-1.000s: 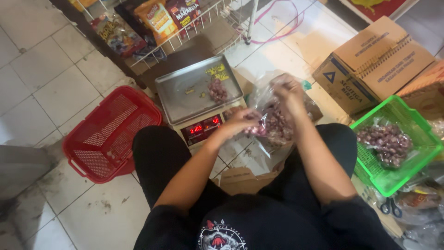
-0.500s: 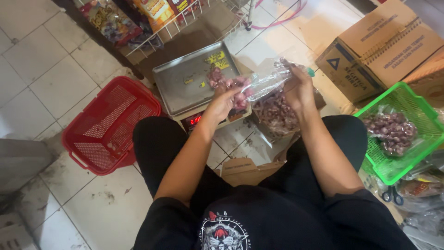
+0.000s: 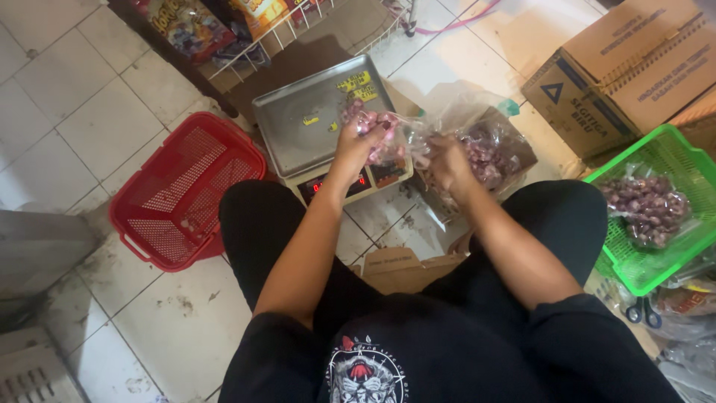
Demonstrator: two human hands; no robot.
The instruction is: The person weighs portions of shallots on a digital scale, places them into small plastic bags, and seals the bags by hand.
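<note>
I sit on the floor in front of a digital scale [image 3: 313, 119] with a steel tray. My left hand [image 3: 358, 145] holds a small clear plastic bag of shallots [image 3: 377, 130] over the tray's right side. My right hand [image 3: 447, 160] is inside a larger clear bag of shallots [image 3: 485, 149] lying on a cardboard box just right of the scale. Whether the right hand's fingers grip any shallots is hidden by the plastic.
A red plastic basket [image 3: 186, 198] stands to the left. At the right, a green basket [image 3: 671, 201] holds a filled bag of shallots [image 3: 645, 209]. Cardboard boxes [image 3: 626, 75] sit at the back right, a wire rack of snack packets [image 3: 224, 30] behind the scale, scissors [image 3: 641, 313] low right.
My left hand has carried the small bag from beside the big bag onto the scale tray. My right hand has dropped from the bag's raised rim down into the big bag.
</note>
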